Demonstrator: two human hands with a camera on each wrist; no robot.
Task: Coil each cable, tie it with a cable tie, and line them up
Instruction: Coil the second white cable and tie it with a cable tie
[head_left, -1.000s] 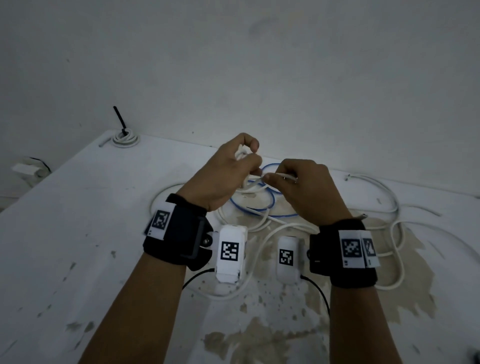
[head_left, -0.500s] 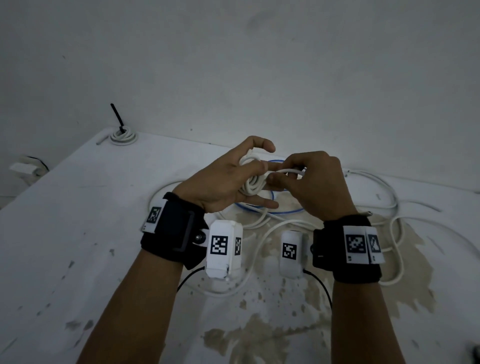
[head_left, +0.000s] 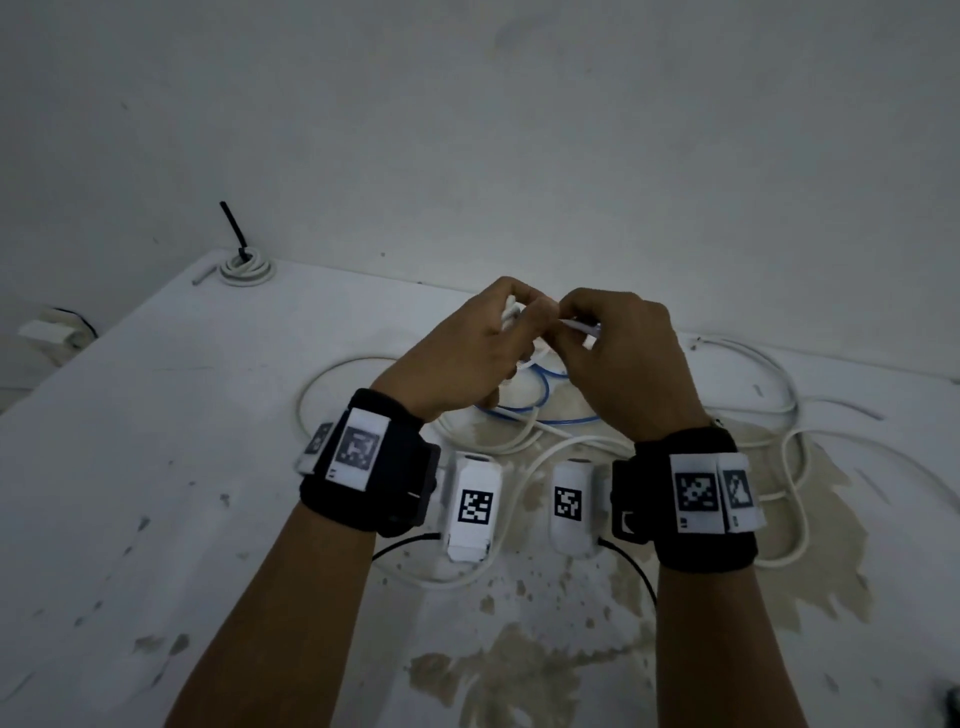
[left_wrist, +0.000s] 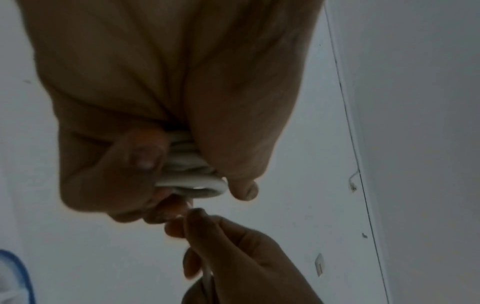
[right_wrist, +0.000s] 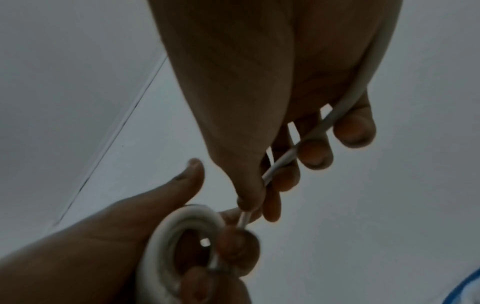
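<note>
Mid-coil: left hand (head_left: 462, 353) grips the white coil (right_wrist: 182, 232), right hand (head_left: 618, 358) pinches its loose cable tail (right_wrist: 319, 127); next I'd wrap that round

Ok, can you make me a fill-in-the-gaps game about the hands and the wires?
1. The left hand holds a small white coil that is the shape of a ____.
2. The right hand pinches the loose end of the ____ cable.
3. The thin cable lying on the table under the hands is ____.
4. The finished coil in the far corner has a ____ tie sticking up.

Missing words: ring; white; blue; black
</note>
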